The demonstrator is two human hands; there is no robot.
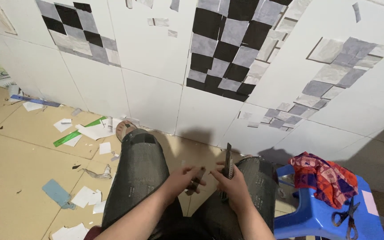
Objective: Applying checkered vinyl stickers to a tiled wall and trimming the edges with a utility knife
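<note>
1. Your right hand [233, 184] grips a utility knife [229, 162] with its blade pointing up, held between your knees.
2. Your left hand [184, 178] pinches a small dark piece [197, 178] just beside the knife; what it is, cannot tell.
3. Near right: a blue stool [316, 213] carrying a red patterned cloth [327, 177] and scissors [346, 217].
4. Far left on the floor: a green ruler [74, 133] among paper scraps [92, 131].
5. Ahead: the white wall [156, 66] bears a black-and-grey checker patch [234, 44].
</note>
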